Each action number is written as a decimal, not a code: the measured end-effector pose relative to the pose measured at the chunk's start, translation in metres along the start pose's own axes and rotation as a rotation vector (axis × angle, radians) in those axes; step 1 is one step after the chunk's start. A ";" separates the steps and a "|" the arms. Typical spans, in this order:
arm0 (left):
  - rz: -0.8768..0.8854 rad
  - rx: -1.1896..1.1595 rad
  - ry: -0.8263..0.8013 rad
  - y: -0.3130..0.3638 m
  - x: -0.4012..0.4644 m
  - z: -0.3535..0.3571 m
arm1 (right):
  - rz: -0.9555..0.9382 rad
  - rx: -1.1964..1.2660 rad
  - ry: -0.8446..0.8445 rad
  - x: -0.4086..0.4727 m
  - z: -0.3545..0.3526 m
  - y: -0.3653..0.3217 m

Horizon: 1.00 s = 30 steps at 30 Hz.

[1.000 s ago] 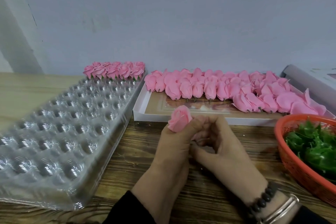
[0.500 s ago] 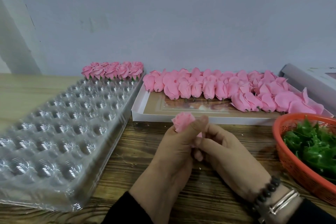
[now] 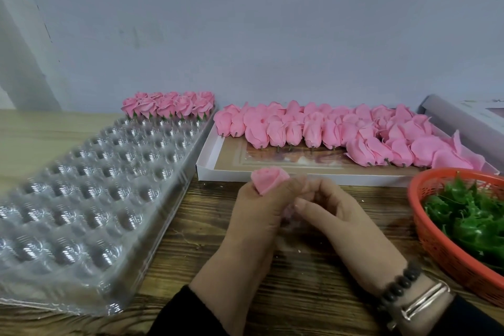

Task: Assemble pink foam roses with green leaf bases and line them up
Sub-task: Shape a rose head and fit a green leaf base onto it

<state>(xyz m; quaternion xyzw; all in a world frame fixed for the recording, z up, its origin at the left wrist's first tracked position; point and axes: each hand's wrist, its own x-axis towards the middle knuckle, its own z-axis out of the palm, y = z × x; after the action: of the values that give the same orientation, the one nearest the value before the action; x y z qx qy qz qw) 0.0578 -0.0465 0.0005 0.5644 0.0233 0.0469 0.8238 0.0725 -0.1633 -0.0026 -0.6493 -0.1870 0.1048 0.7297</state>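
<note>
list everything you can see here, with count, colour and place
held rose: one, pink, in the left hand
finished roses: about ten, pink with green bases, far end of the blister tray
blister tray: one, clear, left on the table
loose rose heads: many, pink, across the far side of the box
box: one, white, shallow, centre back
leaves: a heap, green, in the basket
basket: one, orange, right edge
table: one, brown wood
left hand: grips the rose
right hand: fingers curled at the rose's base; bead bracelet and metal bangle at wrist

Both hands meet at centre, left hand and right hand with fingers curled.
</note>
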 end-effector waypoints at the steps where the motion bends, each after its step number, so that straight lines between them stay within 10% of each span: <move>1: 0.045 0.092 0.020 0.000 0.000 -0.003 | -0.061 -0.049 0.059 0.000 -0.001 -0.001; 9: 0.154 0.530 -0.150 0.001 0.003 -0.002 | -0.286 -0.355 -0.035 -0.004 -0.003 -0.011; 30: 0.022 0.623 -0.370 0.007 0.000 -0.008 | -0.301 -0.516 -0.014 -0.002 -0.007 -0.014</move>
<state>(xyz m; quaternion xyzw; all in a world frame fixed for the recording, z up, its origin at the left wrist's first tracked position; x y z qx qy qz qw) 0.0564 -0.0368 0.0040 0.7876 -0.1189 -0.0566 0.6019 0.0721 -0.1725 0.0102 -0.7775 -0.3067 -0.0514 0.5467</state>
